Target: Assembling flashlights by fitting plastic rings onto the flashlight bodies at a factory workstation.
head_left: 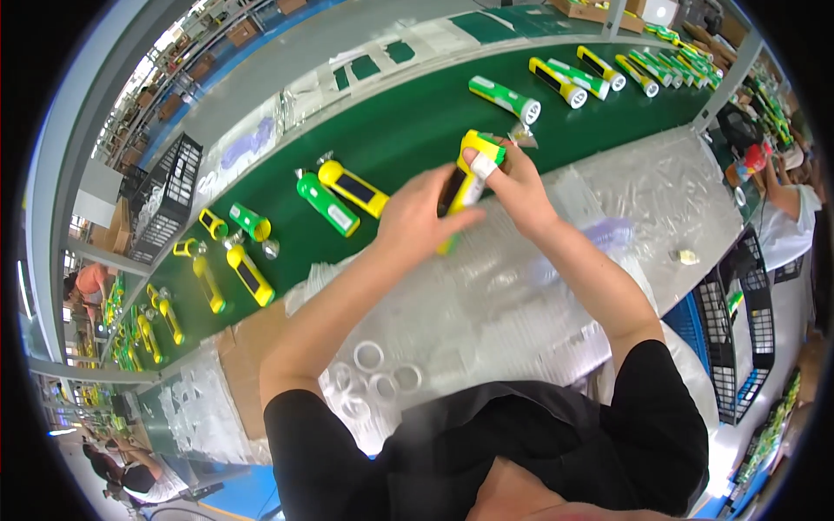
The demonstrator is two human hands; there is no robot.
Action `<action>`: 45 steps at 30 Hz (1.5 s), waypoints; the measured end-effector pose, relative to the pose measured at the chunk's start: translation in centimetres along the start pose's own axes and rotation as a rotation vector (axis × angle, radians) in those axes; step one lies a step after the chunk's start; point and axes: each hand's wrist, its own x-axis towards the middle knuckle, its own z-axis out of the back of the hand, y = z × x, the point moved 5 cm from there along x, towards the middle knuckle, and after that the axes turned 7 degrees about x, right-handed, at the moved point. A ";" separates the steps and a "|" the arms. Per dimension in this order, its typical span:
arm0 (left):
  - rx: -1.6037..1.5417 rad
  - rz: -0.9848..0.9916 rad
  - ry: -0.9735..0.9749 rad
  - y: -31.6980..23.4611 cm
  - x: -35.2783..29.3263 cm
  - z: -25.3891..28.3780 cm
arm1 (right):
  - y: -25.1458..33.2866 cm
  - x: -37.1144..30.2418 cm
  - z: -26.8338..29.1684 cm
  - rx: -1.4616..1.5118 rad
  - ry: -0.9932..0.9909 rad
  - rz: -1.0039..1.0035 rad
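Note:
Over the near edge of the green belt I hold a yellow and green flashlight (470,181) with a dark panel along its side. My left hand (415,213) is closed round its lower body, the thumb stretched across. At the upper end, my right hand (519,184) grips it with the thumb pressed on, and a white wrap covers that thumb. Just beyond the right fingers is a small shiny clear piece (524,135); whether they touch it is unclear. Left of my hands lie a yellow flashlight (354,187) and a green flashlight (327,204).
Several finished-looking flashlights (556,82) lie along the belt (417,113) at the far right. More flashlight bodies (248,273) lie at the left. White rings (368,356) rest on the plastic-covered bench (486,304). Black crates (174,187) stand at both sides. Other people work farther off.

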 end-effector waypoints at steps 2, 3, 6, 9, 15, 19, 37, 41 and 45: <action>-0.121 0.069 0.030 -2.3 -2.9 1.1 | 0.9 -5.2 -0.7 0.047 0.056 -0.117; -0.128 0.043 -0.032 -2.7 -3.3 2.2 | 0.9 -7.2 -0.8 0.066 0.133 -0.179; -0.413 0.031 -0.133 -4.4 -4.3 3.5 | 0.8 -13.1 -1.4 0.131 0.305 -0.294; -0.677 -0.115 0.088 -7.9 -6.4 1.7 | 0.7 -18.1 -3.0 0.190 0.621 -0.417; -0.841 0.119 0.244 -9.3 -11.8 1.1 | 0.8 -22.9 -4.0 0.093 0.574 -0.450; -0.625 -0.142 -0.026 -11.7 -13.0 3.3 | 1.4 -23.2 -4.1 0.140 0.391 -0.311; -0.072 -0.045 0.153 -7.5 -7.7 -10.7 | 2.4 -24.0 3.8 0.252 -0.098 -0.188; -0.073 -0.073 0.109 -6.1 -8.0 -9.3 | 2.4 -23.7 3.0 0.259 -0.007 -0.195; -0.314 0.050 0.126 -9.2 -8.5 -3.4 | 2.8 -23.7 1.9 0.261 0.064 -0.235</action>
